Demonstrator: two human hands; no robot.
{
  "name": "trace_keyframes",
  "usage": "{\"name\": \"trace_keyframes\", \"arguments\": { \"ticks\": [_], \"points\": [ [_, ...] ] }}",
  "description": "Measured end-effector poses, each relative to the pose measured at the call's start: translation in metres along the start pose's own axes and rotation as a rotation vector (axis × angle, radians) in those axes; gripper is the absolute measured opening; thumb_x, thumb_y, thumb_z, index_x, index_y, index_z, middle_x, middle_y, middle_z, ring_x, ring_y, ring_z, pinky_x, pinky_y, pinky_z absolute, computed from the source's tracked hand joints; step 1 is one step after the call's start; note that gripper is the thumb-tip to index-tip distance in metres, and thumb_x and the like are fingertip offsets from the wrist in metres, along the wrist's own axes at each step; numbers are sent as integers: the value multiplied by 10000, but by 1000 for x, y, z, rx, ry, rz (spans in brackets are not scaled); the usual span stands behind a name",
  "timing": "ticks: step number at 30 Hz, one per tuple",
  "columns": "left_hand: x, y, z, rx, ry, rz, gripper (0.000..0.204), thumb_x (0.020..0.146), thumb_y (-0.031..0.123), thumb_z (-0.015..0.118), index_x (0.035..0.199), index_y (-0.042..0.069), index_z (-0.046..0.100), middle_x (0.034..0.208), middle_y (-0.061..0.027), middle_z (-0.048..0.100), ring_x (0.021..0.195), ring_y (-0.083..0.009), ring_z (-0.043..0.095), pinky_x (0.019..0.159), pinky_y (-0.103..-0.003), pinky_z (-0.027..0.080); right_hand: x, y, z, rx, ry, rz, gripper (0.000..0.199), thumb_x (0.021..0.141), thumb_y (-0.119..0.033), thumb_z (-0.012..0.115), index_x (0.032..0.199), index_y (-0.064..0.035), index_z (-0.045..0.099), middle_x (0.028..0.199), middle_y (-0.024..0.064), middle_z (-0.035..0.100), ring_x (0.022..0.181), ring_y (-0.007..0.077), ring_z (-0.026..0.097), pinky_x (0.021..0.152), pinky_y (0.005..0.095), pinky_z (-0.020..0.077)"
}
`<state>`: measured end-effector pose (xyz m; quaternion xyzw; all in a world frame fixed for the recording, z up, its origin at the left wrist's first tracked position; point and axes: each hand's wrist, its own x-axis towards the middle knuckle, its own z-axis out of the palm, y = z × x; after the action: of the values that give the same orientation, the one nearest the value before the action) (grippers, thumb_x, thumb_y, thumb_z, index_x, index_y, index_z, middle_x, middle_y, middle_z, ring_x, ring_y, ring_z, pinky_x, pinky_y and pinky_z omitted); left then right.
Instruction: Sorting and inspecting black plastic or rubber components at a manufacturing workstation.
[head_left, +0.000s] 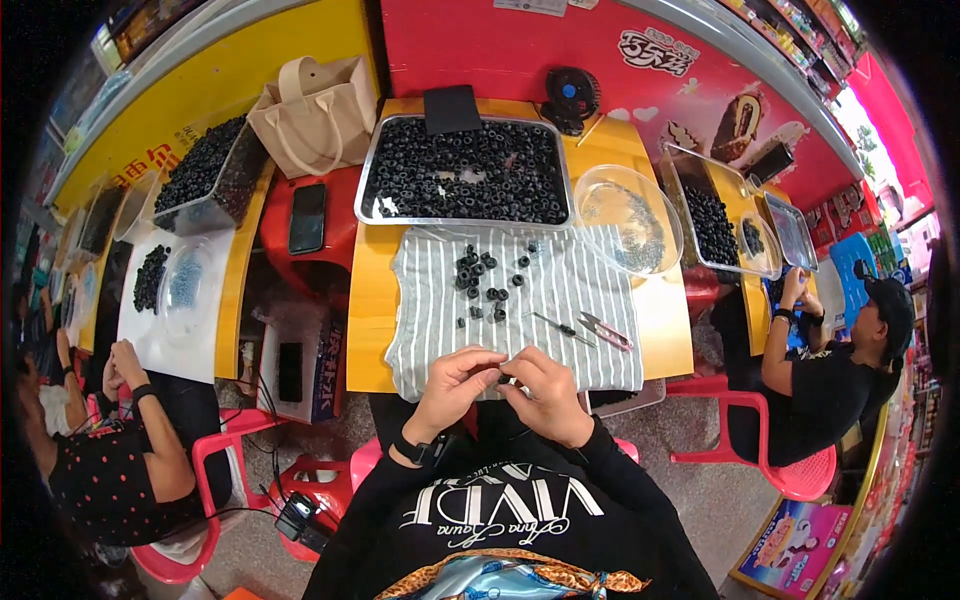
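My left hand [456, 388] and my right hand [545, 394] meet at the near edge of a grey-and-white striped cloth [430, 330]. Their fingertips pinch together on a small black ring-shaped part [504, 380], mostly covered by the fingers. Beyond them on the cloth lie several loose black rings [494, 294]. To the right of these rest a thin pointed tool [563, 328] with a dark handle and a pair of pink-handled thread snips [607, 332]. At the far side of the cloth stands a metal tray [465, 222] filled with black rings.
A clear round dish [672, 262] with small bits sits right of the tray. Behind are a black fan [572, 95] and a beige bag [315, 120]. A phone [307, 218] lies on a red stool [340, 215]. Co-workers sit at tables left and right.
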<state>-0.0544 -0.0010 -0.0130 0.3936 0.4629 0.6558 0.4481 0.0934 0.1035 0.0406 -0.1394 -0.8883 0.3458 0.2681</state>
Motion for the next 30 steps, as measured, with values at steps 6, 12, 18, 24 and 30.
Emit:
{"name": "trace_keyframes", "arguments": {
  "ticks": [6, 12, 18, 24, 30],
  "points": [
    [-2, 6, 10, -134, 9, -54, 274, 890, -62, 567, 1160, -46, 613, 1025, -68, 602, 914, -132, 606, 812, -238, 496, 2, 1, -5, 157, -15, 50, 247, 722, -1, 704, 950, -26, 612, 806, 130, 557, 655, 313, 589, 546, 380, 465],
    [-4, -6, 3, -468, 141, -119, 272, 922, 13, 565, 1184, -55, 598, 1037, -107, 642, 911, -166, 620, 819, -279, 497, 20, 31, -20, 7, 15, 153, 159, 758, 4, 698, 905, 6, 635, 800, 120, 578, 658, 248, 605, 570, 323, 472],
    [-2, -20, -5, -649, 160, -145, 265, 942, 38, 552, 1186, -56, 592, 1023, -118, 654, 924, -179, 629, 822, -281, 490, 56, 51, -13, -190, -23, 112, 105, 755, 6, 648, 855, -23, 655, 808, 138, 575, 721, 338, 600, 607, 408, 460],
    [0, -20, -9, -771, 155, -137, 242, 947, 34, 544, 1169, -49, 591, 1026, -125, 650, 945, -191, 627, 815, -278, 492, 77, 60, 0, -370, -139, 7, 145, 734, -7, 604, 850, -66, 669, 745, 129, 523, 726, 344, 582, 601, 441, 442],
    [3, -22, -10, -791, 141, -125, 226, 947, 24, 539, 1156, -49, 588, 1030, -132, 645, 967, -209, 625, 817, -280, 499, 79, 61, 3, -430, -208, -10, 48, 741, -37, 615, 786, -54, 609, 752, 135, 530, 722, 351, 594, 603, 450, 467]
  ]
}}
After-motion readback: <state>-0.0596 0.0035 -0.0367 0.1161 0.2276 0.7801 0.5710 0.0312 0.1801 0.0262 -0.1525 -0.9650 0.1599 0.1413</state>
